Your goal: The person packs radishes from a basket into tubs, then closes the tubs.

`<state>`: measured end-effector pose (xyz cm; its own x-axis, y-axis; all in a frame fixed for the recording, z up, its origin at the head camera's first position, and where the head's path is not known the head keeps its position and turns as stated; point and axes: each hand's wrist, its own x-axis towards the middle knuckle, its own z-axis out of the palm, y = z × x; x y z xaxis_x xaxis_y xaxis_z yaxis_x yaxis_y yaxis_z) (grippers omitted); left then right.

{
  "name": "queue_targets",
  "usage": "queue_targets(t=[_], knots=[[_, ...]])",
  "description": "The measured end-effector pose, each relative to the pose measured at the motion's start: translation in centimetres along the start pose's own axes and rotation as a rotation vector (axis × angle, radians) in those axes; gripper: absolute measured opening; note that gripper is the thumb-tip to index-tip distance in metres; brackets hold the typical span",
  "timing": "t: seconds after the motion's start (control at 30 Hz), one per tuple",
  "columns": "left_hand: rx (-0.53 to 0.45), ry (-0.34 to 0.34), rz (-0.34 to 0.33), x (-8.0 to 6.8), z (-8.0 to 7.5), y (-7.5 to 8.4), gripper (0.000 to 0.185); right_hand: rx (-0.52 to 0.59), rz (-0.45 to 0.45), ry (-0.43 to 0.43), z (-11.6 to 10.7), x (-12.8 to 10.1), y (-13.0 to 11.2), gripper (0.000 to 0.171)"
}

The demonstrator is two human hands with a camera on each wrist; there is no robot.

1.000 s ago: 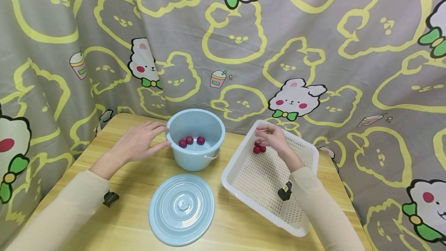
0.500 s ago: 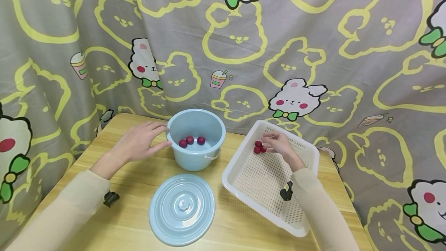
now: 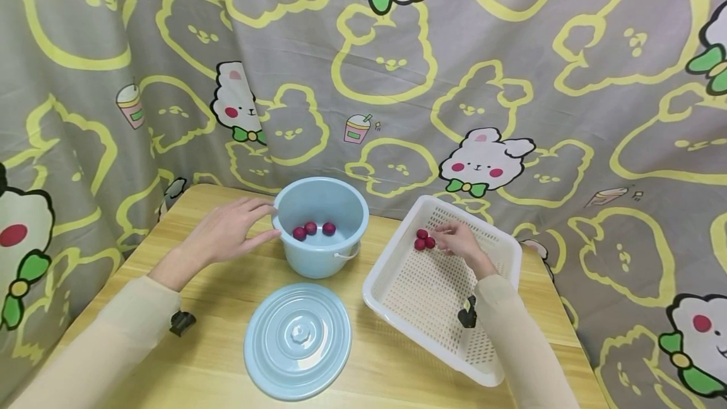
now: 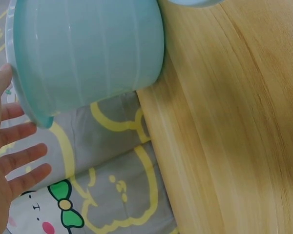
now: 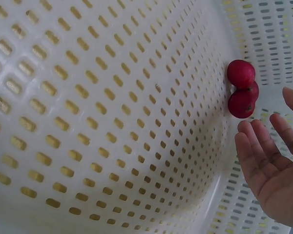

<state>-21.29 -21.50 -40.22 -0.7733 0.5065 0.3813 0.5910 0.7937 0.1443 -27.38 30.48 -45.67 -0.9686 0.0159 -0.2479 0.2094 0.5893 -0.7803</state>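
Note:
A light blue bucket [image 3: 320, 226] stands on the wooden table [image 3: 216, 308] with three dark red fruits [image 3: 310, 228] inside. My left hand [image 3: 227, 232] rests against its left wall [image 4: 88, 53] with straight fingers. A white perforated basket [image 3: 440, 289] sits to the right, with three more red fruits [image 3: 423, 239] in its far corner. My right hand [image 3: 460, 242] hovers inside the basket just right of those fruits [image 5: 241, 90], fingers relaxed and holding nothing.
The bucket's blue lid [image 3: 298, 341] lies flat on the table near the front edge. A grey cartoon-print curtain [image 3: 397, 68] hangs directly behind the table. The table's edges lie close to the basket on the right.
My right hand has dropped lower into the basket and settled just right of the three fruits. The left hand and the bucket have stayed put.

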Motion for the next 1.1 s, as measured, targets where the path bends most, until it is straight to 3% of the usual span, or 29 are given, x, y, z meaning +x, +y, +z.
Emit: queue_targets(t=[0.43,1.1], knots=[[-0.004,0.006,0.006,-0.1,0.1,0.0,0.051,0.017,0.069,0.011,0.3,0.4,1.1,0.042],[-0.003,-0.001,-0.007,0.0,0.1,0.1,0.049,0.023,0.068,-0.018,1.2,1.4,1.4,0.045]])
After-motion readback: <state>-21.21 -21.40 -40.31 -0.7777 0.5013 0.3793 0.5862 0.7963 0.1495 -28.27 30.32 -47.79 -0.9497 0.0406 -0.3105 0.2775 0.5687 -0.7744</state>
